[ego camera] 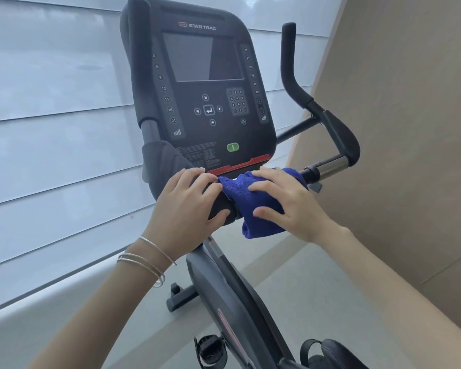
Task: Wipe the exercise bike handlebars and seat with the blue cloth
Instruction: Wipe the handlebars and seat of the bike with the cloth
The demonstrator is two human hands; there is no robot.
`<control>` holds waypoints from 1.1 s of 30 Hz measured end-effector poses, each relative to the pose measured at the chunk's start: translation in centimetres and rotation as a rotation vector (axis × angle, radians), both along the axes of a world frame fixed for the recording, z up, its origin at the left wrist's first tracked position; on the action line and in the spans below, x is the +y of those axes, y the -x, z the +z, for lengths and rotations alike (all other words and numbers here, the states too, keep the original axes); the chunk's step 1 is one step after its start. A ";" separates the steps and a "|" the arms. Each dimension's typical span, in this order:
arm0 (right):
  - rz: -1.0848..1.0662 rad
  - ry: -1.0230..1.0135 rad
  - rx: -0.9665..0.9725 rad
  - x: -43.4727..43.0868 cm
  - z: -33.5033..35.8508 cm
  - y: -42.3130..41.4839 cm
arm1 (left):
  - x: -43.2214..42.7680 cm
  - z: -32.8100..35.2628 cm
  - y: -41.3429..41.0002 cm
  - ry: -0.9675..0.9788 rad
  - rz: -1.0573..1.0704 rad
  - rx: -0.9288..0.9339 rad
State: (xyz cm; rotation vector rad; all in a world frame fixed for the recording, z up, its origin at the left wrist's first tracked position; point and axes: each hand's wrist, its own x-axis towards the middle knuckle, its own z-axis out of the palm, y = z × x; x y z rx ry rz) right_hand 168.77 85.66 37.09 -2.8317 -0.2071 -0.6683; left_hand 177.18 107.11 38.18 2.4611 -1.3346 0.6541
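Note:
The blue cloth (pixel 253 206) is wrapped over the middle of the black handlebar (pixel 338 134) just below the console. My right hand (pixel 285 201) lies on the cloth with fingers curled round it and the bar. My left hand (pixel 189 206) grips the padded bar section left of the cloth, thumb underneath. The right handlebar horn rises at the upper right, with a chrome sensor grip (pixel 330 165) beside the cloth. The seat is out of view.
The console (pixel 205 83) with a dark screen and a green button stands right behind my hands. White window blinds (pixel 51 129) fill the left, a beige wall (pixel 410 129) the right. Below are the bike frame (pixel 229 296) and pedals (pixel 210 350).

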 end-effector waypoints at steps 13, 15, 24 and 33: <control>-0.088 0.132 -0.101 0.5 -1.4 -1.2 | -0.1 -0.3 0.1 -0.028 0.018 0.015; -0.071 0.174 -0.033 0.5 -2.7 0.1 | -0.2 -0.4 0.2 -0.011 0.021 -0.007; -0.040 0.155 0.178 -0.5 1.8 -4.8 | -0.4 -0.4 0.0 -0.056 0.017 -0.001; -0.087 0.164 -0.248 1.1 -4.0 -1.2 | -0.6 -0.9 0.0 -0.012 0.029 -0.003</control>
